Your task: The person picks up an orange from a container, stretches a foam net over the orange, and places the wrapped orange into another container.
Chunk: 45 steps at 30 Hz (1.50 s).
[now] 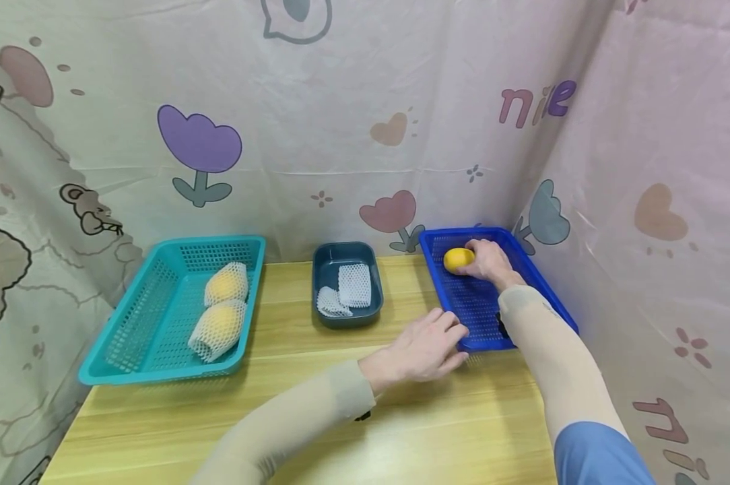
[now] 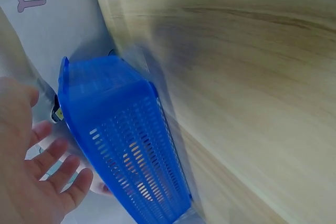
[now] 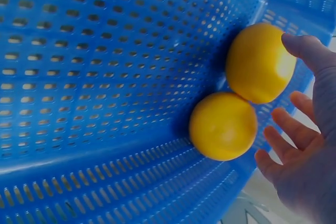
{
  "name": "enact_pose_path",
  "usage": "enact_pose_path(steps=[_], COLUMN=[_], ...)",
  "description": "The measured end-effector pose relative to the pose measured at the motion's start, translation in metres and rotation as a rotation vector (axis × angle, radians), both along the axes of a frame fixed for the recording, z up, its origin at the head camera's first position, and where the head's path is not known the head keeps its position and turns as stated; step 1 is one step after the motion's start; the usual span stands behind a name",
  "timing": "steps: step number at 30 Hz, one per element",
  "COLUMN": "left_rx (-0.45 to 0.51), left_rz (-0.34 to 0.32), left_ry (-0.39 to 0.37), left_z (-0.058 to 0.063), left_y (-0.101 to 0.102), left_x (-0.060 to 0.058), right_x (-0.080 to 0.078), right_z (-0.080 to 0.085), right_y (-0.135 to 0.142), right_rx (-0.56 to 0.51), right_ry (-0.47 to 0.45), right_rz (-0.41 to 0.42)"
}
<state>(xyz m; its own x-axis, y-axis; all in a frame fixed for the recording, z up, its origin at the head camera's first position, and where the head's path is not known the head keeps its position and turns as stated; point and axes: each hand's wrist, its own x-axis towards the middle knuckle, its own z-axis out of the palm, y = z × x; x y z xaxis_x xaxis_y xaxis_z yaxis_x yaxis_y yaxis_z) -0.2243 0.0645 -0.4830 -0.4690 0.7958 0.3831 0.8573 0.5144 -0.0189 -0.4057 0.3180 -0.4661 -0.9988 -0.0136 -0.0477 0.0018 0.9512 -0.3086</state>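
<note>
Blue perforated-plastic basket (image 3: 105, 77) seemingly corrals 2 round yellow fruits (image 3: 223, 127); my right grip (image 1: 489, 261) spreads beside them, left grip (image 1: 422, 347) empty, relaxed.

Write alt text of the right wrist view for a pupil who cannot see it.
A right hand is close beside two yellow fruits that lie side by side in a blue perforated basket. Its thumb overlaps one fruit's edge in the picture.

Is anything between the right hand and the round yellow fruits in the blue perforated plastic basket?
Nothing visible is; the round yellow fruits lie uncovered in the blue basket, the right hand close beside them.
</note>
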Motion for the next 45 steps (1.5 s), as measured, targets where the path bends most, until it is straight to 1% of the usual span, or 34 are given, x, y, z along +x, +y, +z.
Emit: enact_pose_path(steps=[7, 12, 15, 19, 23, 28, 32, 39, 45], left_rx=[-0.007, -0.017, -0.017, -0.015, -0.029, -0.030, -0.006, -0.002, 0.035], left_rz=[-0.004, -0.004, -0.006, -0.004, 0.005, 0.003, -0.014, -0.022, -0.034], left_ry=[-0.025, -0.035, -0.035, -0.015, 0.025, 0.061, 0.063, 0.021, 0.060], left_z=[-0.005, -0.006, -0.007, -0.008, -0.008, -0.010, -0.012, -0.016, -0.022], left_y=[0.002, 0.003, 0.004, 0.005, 0.009, 0.012, 0.014, 0.018, 0.019], left_x=[0.000, -0.001, -0.001, -0.003, -0.005, -0.007, -0.009, -0.015, -0.019], right_x=[-0.002, -0.001, -0.001, -0.003, -0.005, -0.008, -0.010, -0.010, -0.009], right_z=[-0.006, -0.009, -0.013, -0.019, -0.024, -0.030, -0.033, -0.034, -0.035], right_y=[0.013, 0.017, 0.021, 0.026, 0.030, 0.030, 0.029, 0.028, 0.029], right_rx=[0.015, 0.026, 0.037, 0.044, 0.059, 0.049, 0.033, 0.027, 0.027], right_ry=[-0.033, -0.044, -0.055, -0.070, -0.075, -0.055, -0.024, -0.014, 0.001], right_rz=[-0.056, -0.115, -0.133, -0.149, -0.149, -0.142, -0.160, -0.190, -0.198])
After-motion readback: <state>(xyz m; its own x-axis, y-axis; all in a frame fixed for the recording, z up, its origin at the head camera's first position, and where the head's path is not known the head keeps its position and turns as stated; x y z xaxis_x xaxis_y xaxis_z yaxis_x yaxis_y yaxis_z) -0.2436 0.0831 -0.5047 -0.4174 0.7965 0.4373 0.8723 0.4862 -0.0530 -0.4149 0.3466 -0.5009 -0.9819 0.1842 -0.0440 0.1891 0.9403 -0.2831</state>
